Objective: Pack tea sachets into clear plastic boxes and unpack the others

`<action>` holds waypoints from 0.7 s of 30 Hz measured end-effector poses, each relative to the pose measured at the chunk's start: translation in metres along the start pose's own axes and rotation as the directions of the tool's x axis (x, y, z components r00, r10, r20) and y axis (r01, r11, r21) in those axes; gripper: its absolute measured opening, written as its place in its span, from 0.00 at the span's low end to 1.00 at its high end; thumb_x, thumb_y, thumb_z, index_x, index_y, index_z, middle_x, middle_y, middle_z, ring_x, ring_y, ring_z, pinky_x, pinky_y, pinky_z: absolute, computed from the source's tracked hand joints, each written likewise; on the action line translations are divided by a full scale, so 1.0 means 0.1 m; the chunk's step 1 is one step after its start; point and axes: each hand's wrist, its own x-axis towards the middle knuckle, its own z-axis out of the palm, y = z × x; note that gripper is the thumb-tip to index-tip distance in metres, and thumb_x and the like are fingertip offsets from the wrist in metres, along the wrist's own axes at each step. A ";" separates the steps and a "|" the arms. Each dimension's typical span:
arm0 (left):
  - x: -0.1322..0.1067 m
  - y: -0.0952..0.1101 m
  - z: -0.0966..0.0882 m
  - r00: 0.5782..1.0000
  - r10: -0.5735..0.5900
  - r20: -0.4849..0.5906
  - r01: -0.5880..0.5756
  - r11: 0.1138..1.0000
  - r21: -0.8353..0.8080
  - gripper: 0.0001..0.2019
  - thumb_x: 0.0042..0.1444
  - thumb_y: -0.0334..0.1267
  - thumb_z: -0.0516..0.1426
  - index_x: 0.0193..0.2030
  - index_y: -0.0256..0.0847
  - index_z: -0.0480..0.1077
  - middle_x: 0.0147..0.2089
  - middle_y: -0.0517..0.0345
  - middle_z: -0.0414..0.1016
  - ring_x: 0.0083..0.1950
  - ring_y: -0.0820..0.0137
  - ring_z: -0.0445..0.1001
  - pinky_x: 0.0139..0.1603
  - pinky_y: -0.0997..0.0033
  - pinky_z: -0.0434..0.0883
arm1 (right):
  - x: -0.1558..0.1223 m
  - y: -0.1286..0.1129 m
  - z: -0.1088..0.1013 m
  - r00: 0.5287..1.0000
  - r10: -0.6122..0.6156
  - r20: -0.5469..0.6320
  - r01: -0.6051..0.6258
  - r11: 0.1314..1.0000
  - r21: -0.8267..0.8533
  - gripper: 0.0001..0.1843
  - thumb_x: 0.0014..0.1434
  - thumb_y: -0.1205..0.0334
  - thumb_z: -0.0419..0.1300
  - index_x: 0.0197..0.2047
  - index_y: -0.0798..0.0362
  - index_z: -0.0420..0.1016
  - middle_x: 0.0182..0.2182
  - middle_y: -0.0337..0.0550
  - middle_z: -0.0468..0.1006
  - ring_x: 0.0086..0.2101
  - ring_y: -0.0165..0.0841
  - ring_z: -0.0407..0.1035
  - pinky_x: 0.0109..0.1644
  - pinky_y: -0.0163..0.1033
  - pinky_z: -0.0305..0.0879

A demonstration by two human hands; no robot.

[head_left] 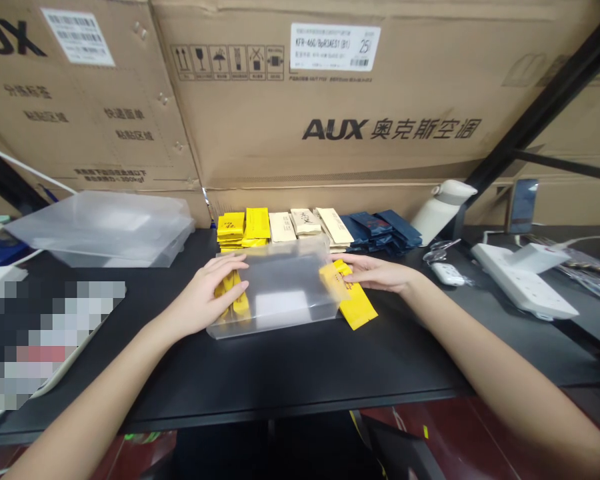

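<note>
A clear frosted plastic box lies on the black table in front of me. My left hand rests on its left end with the fingers curled over yellow packets seen through the plastic. My right hand is at the box's right end, its fingers on a yellow packet that sticks out onto the table. Behind the box stand rows of yellow packets, cream packets and dark blue packets.
A stack of flat clear plastic boxes lies at the left. A white bottle, keys, a white power strip and a phone on a stand are at the right. Big cardboard cartons wall the back.
</note>
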 end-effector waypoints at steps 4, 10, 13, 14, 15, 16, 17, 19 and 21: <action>0.00 0.00 0.00 1.000 -0.002 0.000 0.002 1.000 -0.009 0.20 0.65 0.53 0.53 0.55 0.44 0.71 0.66 0.48 0.71 0.69 0.54 0.64 0.69 0.46 0.60 | -0.05 -0.07 0.01 0.997 -0.029 0.071 0.028 1.000 0.012 0.34 0.56 0.71 0.67 0.65 0.48 0.67 0.56 0.46 0.76 0.51 0.32 0.74 0.56 0.38 0.68; 0.00 0.01 0.00 1.000 0.002 0.012 -0.002 1.000 -0.016 0.20 0.65 0.52 0.53 0.55 0.43 0.72 0.66 0.46 0.71 0.69 0.54 0.64 0.69 0.47 0.60 | -0.10 -0.11 0.04 0.994 -0.059 0.093 0.055 0.997 0.047 0.37 0.55 0.71 0.68 0.66 0.49 0.65 0.54 0.48 0.78 0.49 0.34 0.76 0.53 0.39 0.71; 0.00 0.01 0.00 1.000 0.001 0.004 -0.001 1.000 -0.015 0.19 0.65 0.52 0.53 0.54 0.44 0.72 0.66 0.47 0.72 0.69 0.54 0.65 0.69 0.46 0.60 | -0.07 -0.09 0.08 0.998 -0.059 0.039 0.058 0.998 0.029 0.38 0.56 0.70 0.67 0.68 0.48 0.64 0.55 0.48 0.77 0.47 0.32 0.76 0.53 0.38 0.71; 0.00 0.01 0.00 1.000 0.000 0.001 0.000 1.000 -0.017 0.19 0.65 0.52 0.53 0.54 0.44 0.72 0.66 0.47 0.72 0.69 0.54 0.65 0.69 0.46 0.60 | -0.06 -0.08 0.10 0.998 -0.062 0.023 0.061 0.998 0.021 0.38 0.57 0.70 0.67 0.69 0.48 0.62 0.55 0.47 0.77 0.47 0.31 0.75 0.53 0.37 0.70; 0.00 0.01 0.00 1.000 0.000 -0.003 0.000 1.000 -0.018 0.19 0.65 0.52 0.53 0.54 0.44 0.72 0.66 0.47 0.71 0.69 0.54 0.65 0.69 0.46 0.60 | -0.05 -0.07 0.12 0.998 -0.069 0.009 0.068 0.998 0.016 0.39 0.57 0.69 0.67 0.70 0.47 0.60 0.56 0.47 0.77 0.47 0.31 0.75 0.54 0.38 0.70; 0.01 0.01 0.00 1.000 0.000 -0.005 0.000 1.000 -0.021 0.18 0.64 0.52 0.53 0.54 0.44 0.72 0.66 0.48 0.71 0.69 0.54 0.65 0.69 0.46 0.60 | -0.04 -0.06 0.15 0.997 -0.079 0.002 0.079 0.997 0.017 0.40 0.58 0.69 0.66 0.71 0.46 0.59 0.56 0.47 0.77 0.48 0.31 0.75 0.55 0.38 0.69; 0.01 0.01 0.00 1.000 0.000 -0.008 0.000 1.000 -0.023 0.18 0.64 0.52 0.53 0.54 0.44 0.72 0.66 0.48 0.71 0.69 0.54 0.64 0.69 0.46 0.60 | -0.03 -0.05 0.17 0.996 -0.092 0.001 0.092 0.996 0.022 0.41 0.58 0.68 0.66 0.71 0.46 0.57 0.55 0.47 0.77 0.48 0.31 0.75 0.55 0.38 0.69; 0.00 0.01 0.00 1.000 0.005 -0.015 -0.006 0.999 -0.031 0.18 0.64 0.51 0.54 0.53 0.44 0.72 0.66 0.48 0.71 0.69 0.55 0.64 0.69 0.46 0.60 | -0.03 -0.05 0.21 0.993 -0.117 0.018 0.117 0.992 0.037 0.43 0.58 0.67 0.66 0.72 0.46 0.55 0.55 0.48 0.77 0.49 0.31 0.74 0.55 0.38 0.69; 0.00 0.01 0.01 1.000 0.013 -0.021 -0.014 0.999 -0.048 0.17 0.64 0.50 0.55 0.53 0.44 0.72 0.66 0.49 0.71 0.69 0.55 0.65 0.69 0.47 0.60 | -0.03 -0.06 0.24 0.990 -0.124 0.064 0.122 0.992 0.041 0.44 0.58 0.67 0.66 0.73 0.47 0.53 0.58 0.49 0.75 0.50 0.32 0.74 0.55 0.38 0.69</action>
